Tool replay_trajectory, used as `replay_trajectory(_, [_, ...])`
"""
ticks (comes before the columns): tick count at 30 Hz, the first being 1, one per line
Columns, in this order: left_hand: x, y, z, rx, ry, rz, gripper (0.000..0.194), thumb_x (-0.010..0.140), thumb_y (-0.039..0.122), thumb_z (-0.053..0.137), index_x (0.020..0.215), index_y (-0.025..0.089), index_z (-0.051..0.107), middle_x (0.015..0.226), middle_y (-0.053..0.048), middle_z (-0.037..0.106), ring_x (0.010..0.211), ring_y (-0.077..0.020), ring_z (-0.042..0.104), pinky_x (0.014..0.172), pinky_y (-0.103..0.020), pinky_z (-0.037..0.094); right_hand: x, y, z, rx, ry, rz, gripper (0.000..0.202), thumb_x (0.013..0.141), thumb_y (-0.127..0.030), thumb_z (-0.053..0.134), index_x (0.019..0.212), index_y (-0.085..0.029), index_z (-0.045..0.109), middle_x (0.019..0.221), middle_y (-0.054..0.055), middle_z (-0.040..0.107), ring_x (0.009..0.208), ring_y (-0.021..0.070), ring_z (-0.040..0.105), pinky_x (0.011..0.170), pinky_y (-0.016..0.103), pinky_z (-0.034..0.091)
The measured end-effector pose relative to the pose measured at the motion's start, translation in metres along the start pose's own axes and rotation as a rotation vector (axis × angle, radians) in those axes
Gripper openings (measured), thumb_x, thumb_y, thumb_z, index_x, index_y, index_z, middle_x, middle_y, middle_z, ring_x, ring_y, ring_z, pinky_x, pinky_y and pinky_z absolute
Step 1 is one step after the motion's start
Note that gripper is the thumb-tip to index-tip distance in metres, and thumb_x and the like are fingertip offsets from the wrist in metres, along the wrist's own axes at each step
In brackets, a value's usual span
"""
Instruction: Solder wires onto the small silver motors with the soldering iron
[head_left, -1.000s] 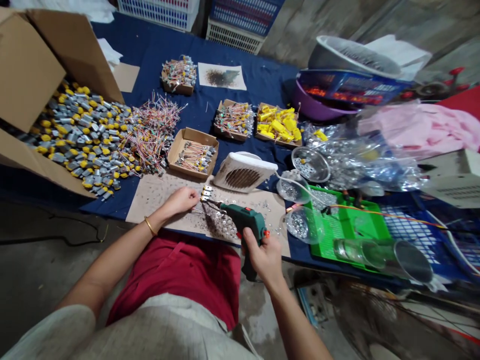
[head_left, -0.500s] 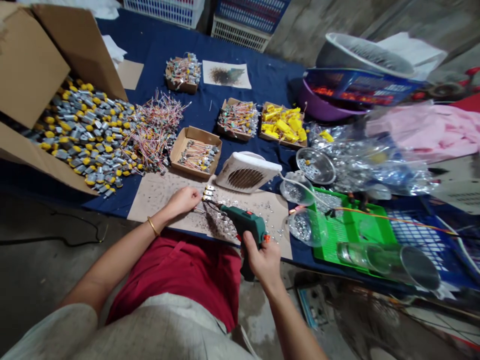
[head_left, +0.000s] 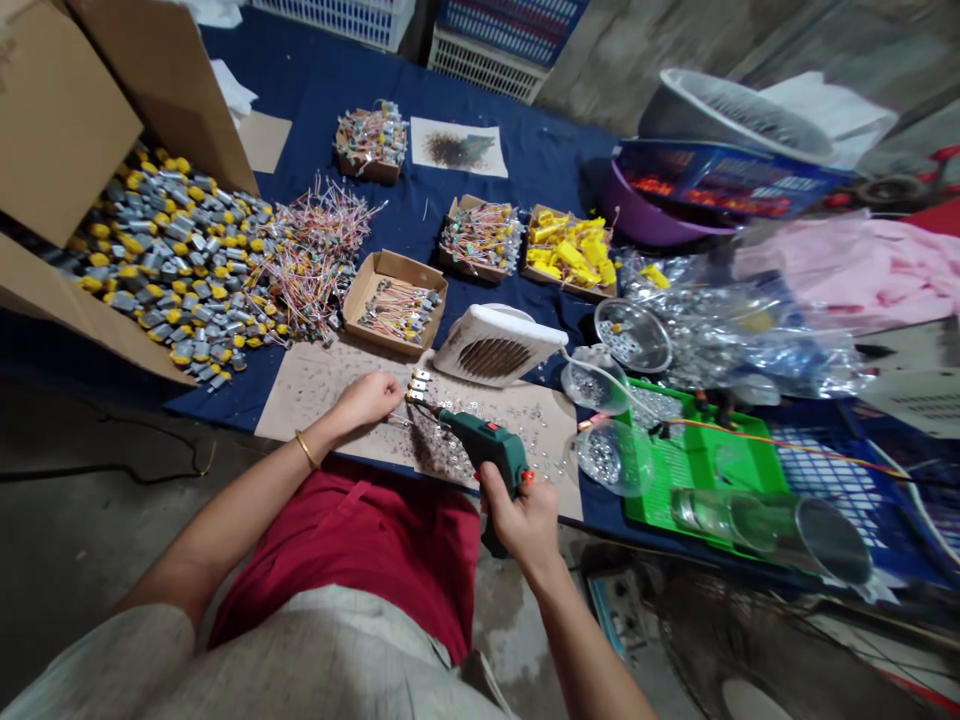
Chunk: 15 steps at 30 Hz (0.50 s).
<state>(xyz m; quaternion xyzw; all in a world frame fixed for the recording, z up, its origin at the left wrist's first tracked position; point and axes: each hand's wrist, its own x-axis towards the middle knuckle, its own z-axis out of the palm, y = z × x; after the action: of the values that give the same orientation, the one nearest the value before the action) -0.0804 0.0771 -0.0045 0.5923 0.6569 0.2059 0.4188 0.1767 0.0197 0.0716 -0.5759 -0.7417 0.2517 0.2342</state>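
My right hand [head_left: 529, 515] is wrapped round the handle of a green soldering gun [head_left: 487, 438], whose thin tip points left and reaches the near end of a short row of small motors [head_left: 418, 384]. These motors are silver with yellow ends and sit on a brown cardboard sheet [head_left: 300, 390]. Just left of the row, my left hand [head_left: 369, 398] is closed, its fingertips pinched together close to the tip. Whatever that pinch holds is too small to make out. Tiny metal bits [head_left: 450, 445] lie scattered under the gun.
A white fan-like unit [head_left: 495, 345] stands behind the motors. A carton of motors [head_left: 52, 130] spills out at left beside tangled wires [head_left: 322, 240]. Small boxes hold wired motors [head_left: 397, 310] and yellow parts [head_left: 570, 248]. Plastic cups [head_left: 615, 455] and a green tray [head_left: 761, 470] are at right.
The view has shifted slightly. Both hands stay nearly in place, with the soldering gun still at the row of motors.
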Motion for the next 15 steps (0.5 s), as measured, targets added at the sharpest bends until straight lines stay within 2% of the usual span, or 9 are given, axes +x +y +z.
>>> replay_trajectory(5, [-0.001, 0.001, -0.001, -0.003, -0.008, -0.001, 0.023, 0.078, 0.025, 0.048, 0.067, 0.015, 0.066, 0.060, -0.003, 0.066, 0.057, -0.0143, 0.056, 0.055, -0.022, 0.035, -0.001, -0.001, 0.001, -0.045, 0.008, -0.122, 0.036, 0.092, -0.045, 0.053, 0.067, -0.021, 0.063, 0.054, 0.004, 0.061, 0.057, 0.0202, 0.062, 0.051, 0.028, 0.046])
replay_trajectory(7, [-0.001, 0.002, -0.001, 0.000, -0.010, -0.006, 0.023, 0.078, 0.025, 0.048, 0.066, 0.015, 0.066, 0.059, -0.003, 0.065, 0.057, -0.0144, 0.056, 0.055, -0.022, 0.035, -0.001, 0.001, 0.002, -0.035, 0.009, -0.236, 0.026, 0.091, -0.040, 0.056, 0.078, -0.020, 0.067, 0.062, 0.004, 0.065, 0.060, 0.0196, 0.063, 0.057, 0.029, 0.050])
replay_trajectory(9, [-0.001, 0.002, -0.002, 0.007, -0.011, -0.004, 0.023, 0.078, 0.025, 0.049, 0.066, 0.015, 0.066, 0.060, -0.002, 0.065, 0.058, -0.0141, 0.056, 0.055, -0.022, 0.035, -0.002, 0.004, 0.004, -0.011, -0.021, -0.377, 0.020, 0.090, -0.035, 0.060, 0.098, -0.018, 0.068, 0.077, 0.007, 0.070, 0.068, 0.0202, 0.067, 0.064, 0.030, 0.055])
replay_trajectory(12, [0.000, 0.001, -0.002, 0.014, -0.012, 0.006, 0.022, 0.077, 0.025, 0.049, 0.066, 0.015, 0.066, 0.061, -0.002, 0.066, 0.059, -0.0142, 0.057, 0.057, -0.022, 0.036, -0.005, 0.009, 0.004, -0.039, -0.103, -0.536, 0.041, 0.089, -0.031, 0.064, 0.127, -0.017, 0.057, 0.099, 0.012, 0.071, 0.082, 0.0235, 0.070, 0.071, 0.033, 0.058])
replay_trajectory(15, [0.001, 0.001, -0.001, 0.018, -0.007, -0.003, 0.022, 0.077, 0.025, 0.050, 0.067, 0.015, 0.066, 0.061, -0.002, 0.066, 0.060, -0.0148, 0.058, 0.057, -0.022, 0.037, -0.007, 0.010, 0.001, -0.049, -0.072, -0.565, 0.047, 0.089, -0.028, 0.064, 0.134, -0.020, 0.053, 0.104, 0.013, 0.071, 0.088, 0.0247, 0.071, 0.074, 0.035, 0.059])
